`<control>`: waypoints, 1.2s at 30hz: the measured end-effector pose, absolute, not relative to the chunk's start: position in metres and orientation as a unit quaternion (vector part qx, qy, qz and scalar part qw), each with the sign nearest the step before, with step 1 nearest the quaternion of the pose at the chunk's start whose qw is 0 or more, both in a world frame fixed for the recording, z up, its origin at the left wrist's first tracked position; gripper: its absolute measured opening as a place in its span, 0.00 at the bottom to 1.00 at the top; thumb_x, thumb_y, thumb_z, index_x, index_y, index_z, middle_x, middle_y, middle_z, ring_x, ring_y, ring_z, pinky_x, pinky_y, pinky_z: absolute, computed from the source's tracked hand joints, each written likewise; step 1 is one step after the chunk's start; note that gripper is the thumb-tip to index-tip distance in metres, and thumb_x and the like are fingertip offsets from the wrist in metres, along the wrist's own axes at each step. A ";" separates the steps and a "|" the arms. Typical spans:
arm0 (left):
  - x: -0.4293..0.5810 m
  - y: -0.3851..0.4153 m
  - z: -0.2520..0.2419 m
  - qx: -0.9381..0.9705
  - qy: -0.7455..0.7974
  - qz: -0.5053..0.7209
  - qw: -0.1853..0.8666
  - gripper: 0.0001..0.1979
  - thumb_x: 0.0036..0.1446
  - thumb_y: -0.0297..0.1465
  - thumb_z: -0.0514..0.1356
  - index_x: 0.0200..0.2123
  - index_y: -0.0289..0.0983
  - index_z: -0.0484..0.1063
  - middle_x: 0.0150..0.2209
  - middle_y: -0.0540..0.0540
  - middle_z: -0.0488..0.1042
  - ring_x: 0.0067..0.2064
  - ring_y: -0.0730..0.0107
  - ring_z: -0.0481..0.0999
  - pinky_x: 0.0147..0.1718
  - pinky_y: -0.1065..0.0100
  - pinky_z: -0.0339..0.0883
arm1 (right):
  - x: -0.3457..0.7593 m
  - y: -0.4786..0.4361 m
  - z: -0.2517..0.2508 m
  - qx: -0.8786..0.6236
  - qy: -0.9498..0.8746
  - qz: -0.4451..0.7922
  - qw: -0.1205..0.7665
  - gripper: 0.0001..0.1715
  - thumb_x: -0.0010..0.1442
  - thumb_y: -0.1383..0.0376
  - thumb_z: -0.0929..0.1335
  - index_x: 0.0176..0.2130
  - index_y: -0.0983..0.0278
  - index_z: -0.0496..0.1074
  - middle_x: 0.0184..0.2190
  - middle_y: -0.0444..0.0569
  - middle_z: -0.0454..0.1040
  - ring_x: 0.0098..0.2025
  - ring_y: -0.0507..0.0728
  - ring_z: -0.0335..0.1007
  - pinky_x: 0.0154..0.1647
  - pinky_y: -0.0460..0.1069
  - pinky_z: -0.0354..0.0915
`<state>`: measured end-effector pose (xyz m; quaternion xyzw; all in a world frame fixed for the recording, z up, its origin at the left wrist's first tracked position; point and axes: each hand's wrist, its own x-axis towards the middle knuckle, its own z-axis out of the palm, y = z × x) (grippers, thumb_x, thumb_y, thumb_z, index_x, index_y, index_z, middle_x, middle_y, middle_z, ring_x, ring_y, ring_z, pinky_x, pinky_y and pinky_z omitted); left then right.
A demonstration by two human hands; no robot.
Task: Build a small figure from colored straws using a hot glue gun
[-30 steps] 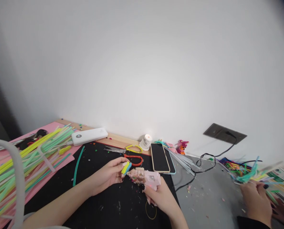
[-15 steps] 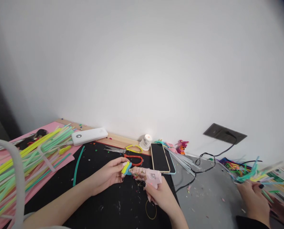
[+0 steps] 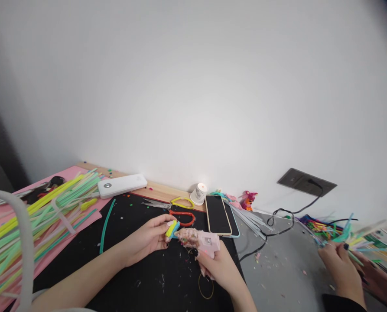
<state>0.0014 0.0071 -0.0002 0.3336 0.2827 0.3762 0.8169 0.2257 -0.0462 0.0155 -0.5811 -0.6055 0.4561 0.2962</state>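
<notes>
Head view: left hand (image 3: 146, 240), grip tight on straw roll (image 3: 172, 228); right hand (image 3: 221, 266), likewise on glue gun (image 3: 201, 239); power bank (image 3: 122, 185) label unreadable.

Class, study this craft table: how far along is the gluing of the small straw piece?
Done: a short yellow-and-blue straw piece is cut and bundled. In hand: the left hand pinches it while the right hand holds the pink glue gun, nozzle against it. Left: a big pile of long straws lies uncut.
</notes>
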 end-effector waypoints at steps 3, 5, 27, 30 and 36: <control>0.001 0.008 -0.002 0.333 0.280 0.375 0.818 0.14 0.51 0.36 0.68 0.40 0.38 0.72 0.30 0.51 0.70 0.27 0.78 0.66 0.30 0.72 0.61 | 0.227 -0.043 0.014 -0.588 -0.601 0.441 0.313 0.14 0.57 0.65 0.65 0.42 0.69 0.73 0.13 0.39 0.64 0.14 0.47 0.54 0.14 0.41 0.52; 0.001 0.008 -0.002 0.333 0.279 0.373 0.819 0.14 0.51 0.36 0.68 0.40 0.38 0.73 0.29 0.52 0.70 0.26 0.78 0.66 0.30 0.72 0.61 | 0.228 -0.042 0.014 -0.581 -0.604 0.440 0.322 0.16 0.58 0.63 0.65 0.44 0.68 0.73 0.14 0.38 0.64 0.14 0.47 0.54 0.14 0.41 0.52; 0.002 0.007 0.001 0.334 0.278 0.376 0.818 0.15 0.51 0.36 0.68 0.40 0.38 0.72 0.29 0.51 0.70 0.27 0.77 0.66 0.29 0.73 0.61 | 0.223 -0.044 0.022 -0.576 -0.609 0.441 0.320 0.21 0.56 0.58 0.67 0.46 0.68 0.74 0.13 0.38 0.63 0.14 0.47 0.53 0.13 0.40 0.51; 0.002 0.007 0.000 0.329 0.281 0.379 0.818 0.15 0.50 0.36 0.68 0.40 0.38 0.72 0.29 0.51 0.70 0.26 0.78 0.66 0.29 0.73 0.61 | 0.226 -0.043 0.018 -0.586 -0.603 0.432 0.327 0.18 0.57 0.58 0.67 0.43 0.68 0.75 0.13 0.38 0.62 0.14 0.47 0.53 0.13 0.40 0.50; 0.001 0.007 0.002 0.329 0.280 0.376 0.820 0.14 0.50 0.35 0.68 0.39 0.38 0.73 0.28 0.51 0.69 0.26 0.78 0.65 0.29 0.72 0.60 | 0.227 -0.043 0.017 -0.575 -0.609 0.442 0.322 0.19 0.58 0.60 0.67 0.47 0.67 0.74 0.14 0.38 0.63 0.14 0.47 0.54 0.14 0.40 0.52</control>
